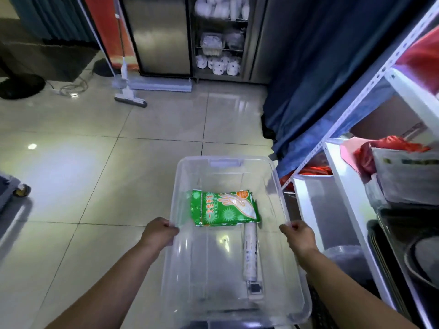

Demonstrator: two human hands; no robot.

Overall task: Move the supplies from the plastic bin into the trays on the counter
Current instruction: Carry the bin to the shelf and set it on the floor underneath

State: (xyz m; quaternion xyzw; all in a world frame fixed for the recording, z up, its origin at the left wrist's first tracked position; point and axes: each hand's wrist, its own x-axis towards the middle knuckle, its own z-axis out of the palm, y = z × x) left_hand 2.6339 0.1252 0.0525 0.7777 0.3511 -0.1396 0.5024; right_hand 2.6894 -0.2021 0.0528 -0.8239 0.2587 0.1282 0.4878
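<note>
Head view: a clear plastic bin fills the lower centre of the frame, held above the tiled floor. The left hand grasps its left rim, and the right hand grasps its right rim. Inside lie a green packet of disposable gloves at the middle and, just below it, a white roll along the right wall. White shelving stands at the right edge.

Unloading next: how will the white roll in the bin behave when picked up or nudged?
The white roll looks cylindrical and lies loose on the smooth bin floor, so it probably rolls sideways if nudged. Slim, seemingly film-wrapped, it's likely light, maybe slippery.
</note>
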